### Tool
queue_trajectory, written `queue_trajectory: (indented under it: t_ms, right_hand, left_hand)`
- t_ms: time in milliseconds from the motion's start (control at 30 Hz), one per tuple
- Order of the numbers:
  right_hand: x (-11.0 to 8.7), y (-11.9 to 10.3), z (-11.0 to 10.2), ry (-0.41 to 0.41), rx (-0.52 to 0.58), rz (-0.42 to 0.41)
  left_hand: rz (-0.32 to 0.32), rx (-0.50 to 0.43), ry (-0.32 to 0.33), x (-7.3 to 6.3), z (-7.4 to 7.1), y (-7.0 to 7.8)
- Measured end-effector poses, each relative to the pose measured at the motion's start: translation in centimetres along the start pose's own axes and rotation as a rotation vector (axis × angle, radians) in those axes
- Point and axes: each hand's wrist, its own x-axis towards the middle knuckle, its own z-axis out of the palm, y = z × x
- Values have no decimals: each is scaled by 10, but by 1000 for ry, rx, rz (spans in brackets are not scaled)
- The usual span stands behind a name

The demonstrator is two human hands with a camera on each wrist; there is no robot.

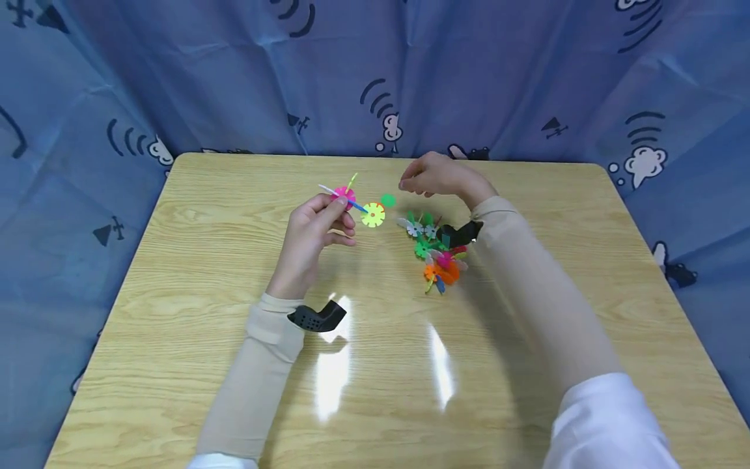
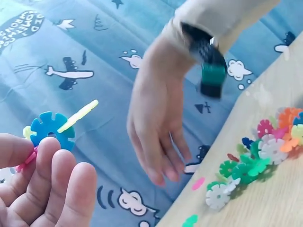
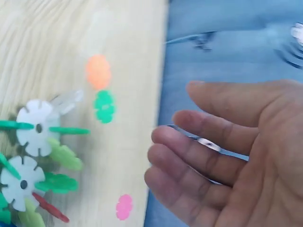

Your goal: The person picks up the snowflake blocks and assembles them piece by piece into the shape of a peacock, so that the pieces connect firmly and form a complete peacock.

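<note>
My left hand [image 1: 319, 228] pinches a small build of slotted plastic flower discs between thumb and fingers. In the left wrist view its blue disc [image 2: 52, 130] faces the camera, with a yellow disc [image 2: 79, 116] standing edge-on in it. A pink disc [image 1: 344, 195] and a white disc [image 1: 326, 189] belong to the same build. To the right, near the table's far edge, my right hand [image 1: 439, 174] hovers with fingers loosely bent. Nothing shows between its fingers [image 3: 189, 151] in the right wrist view.
A larger cluster of joined discs [image 1: 433, 247], green, white, pink and orange, lies on the table [image 1: 234, 273] below the right forearm. Loose green [image 3: 104, 107], orange [image 3: 98, 72] and pink [image 3: 124, 207] discs lie near the far edge. A blue patterned curtain [image 1: 346, 78] hangs behind.
</note>
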Motion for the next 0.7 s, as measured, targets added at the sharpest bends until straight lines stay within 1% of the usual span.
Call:
queue_trajectory:
  t_ms: [67, 133, 200, 300, 367, 467, 700]
  right_hand:
    - [15, -3, 4, -63, -113, 11]
    - [29, -3, 8, -93, -199, 12]
    - [40, -2, 12, -106, -245, 27]
    - [51, 1, 19, -117, -289, 29]
    - [55, 2, 24, -132, -312, 49]
    - [60, 1, 31, -137, -363, 50]
    - [65, -13, 45, -84, -498, 24]
  left_hand:
    - [2, -2, -4, 0, -2, 1]
    - [1, -13, -13, 0, -2, 1]
    - [-1, -27, -25, 1, -1, 2]
    - [-10, -42, -33, 2, 0, 1]
    - [-14, -45, -27, 2, -1, 1]
    - [-13, -42, -17, 2, -3, 2]
    - [-13, -41, -7, 1, -11, 6]
